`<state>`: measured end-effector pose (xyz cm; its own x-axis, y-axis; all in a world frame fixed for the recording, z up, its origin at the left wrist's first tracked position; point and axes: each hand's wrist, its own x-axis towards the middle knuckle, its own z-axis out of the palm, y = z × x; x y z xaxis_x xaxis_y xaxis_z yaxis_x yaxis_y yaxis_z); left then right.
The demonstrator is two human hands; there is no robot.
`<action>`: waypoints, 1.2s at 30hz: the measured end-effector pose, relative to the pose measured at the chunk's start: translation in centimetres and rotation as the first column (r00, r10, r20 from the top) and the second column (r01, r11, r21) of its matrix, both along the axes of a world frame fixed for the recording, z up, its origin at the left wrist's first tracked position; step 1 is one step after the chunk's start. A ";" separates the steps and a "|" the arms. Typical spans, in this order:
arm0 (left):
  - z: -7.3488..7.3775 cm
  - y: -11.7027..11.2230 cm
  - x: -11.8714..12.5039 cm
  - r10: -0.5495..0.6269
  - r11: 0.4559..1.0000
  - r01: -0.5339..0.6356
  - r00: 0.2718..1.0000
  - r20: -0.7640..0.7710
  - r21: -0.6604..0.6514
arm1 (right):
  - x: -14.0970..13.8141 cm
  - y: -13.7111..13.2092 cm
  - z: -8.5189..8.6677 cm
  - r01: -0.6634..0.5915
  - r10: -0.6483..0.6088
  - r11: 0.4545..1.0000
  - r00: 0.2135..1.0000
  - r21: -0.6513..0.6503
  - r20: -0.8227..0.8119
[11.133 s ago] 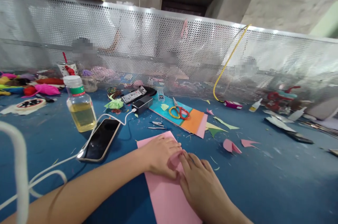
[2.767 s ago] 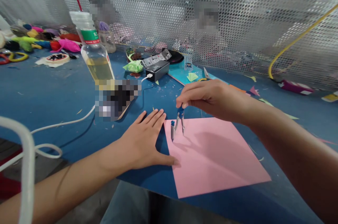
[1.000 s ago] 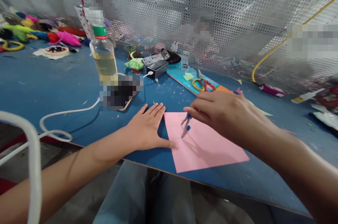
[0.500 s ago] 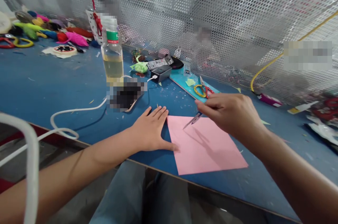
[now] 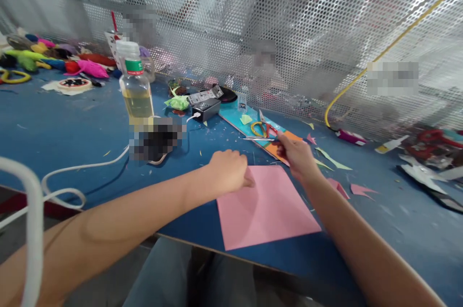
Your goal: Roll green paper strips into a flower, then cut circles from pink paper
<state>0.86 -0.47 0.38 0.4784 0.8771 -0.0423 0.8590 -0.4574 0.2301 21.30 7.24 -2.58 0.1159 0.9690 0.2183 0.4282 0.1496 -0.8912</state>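
A square sheet of pink paper (image 5: 271, 210) lies on the blue table near its front edge. My left hand (image 5: 229, 172) is closed over the sheet's upper left corner, its fingers curled and its thumb low against the paper. The covered corner is hidden. Beyond the paper's upper right side, my right hand (image 5: 294, 153) grips a slim pointed metal tool (image 5: 258, 139), held almost level with its point to the left. Just behind it, scissors with red and yellow handles (image 5: 262, 128) rest on a blue and orange board (image 5: 235, 119).
A bottle of yellowish liquid (image 5: 137, 95) and a blurred dark device (image 5: 157, 140) stand left. White cable (image 5: 65, 172) runs along the table. A black box (image 5: 206, 110), pink paper scraps (image 5: 361, 190) and green scraps (image 5: 333, 158) lie around. Perforated metal sheeting (image 5: 224, 22) rises behind.
My left hand has gone from spread flat beside the paper to curled over its corner. My right hand has moved away from above the paper, and its tool has swung level.
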 end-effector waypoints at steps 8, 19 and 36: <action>1.7 2.8 0.0 -0.076 0.974 0.082 0.996 0.039 -0.213 | 0.4 -0.3 -1.6 -0.195 0.200 0.960 0.980 -0.201 0.005; 3.0 2.6 -5.7 -0.090 0.892 -0.311 0.592 0.801 0.329 | -0.2 -3.0 1.8 -0.421 0.468 0.858 0.877 0.295 -0.109; -2.7 -8.6 -7.9 -0.395 0.811 0.397 0.913 -0.098 0.430 | 2.2 -12.6 0.2 -0.805 0.266 0.564 0.387 0.183 0.883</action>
<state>-7.03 -9.09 -2.30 0.7889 0.5404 0.2926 0.5821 -0.8097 -0.0740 23.46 -5.37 -2.38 -0.8334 0.4066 0.3743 0.4454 0.8951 0.0195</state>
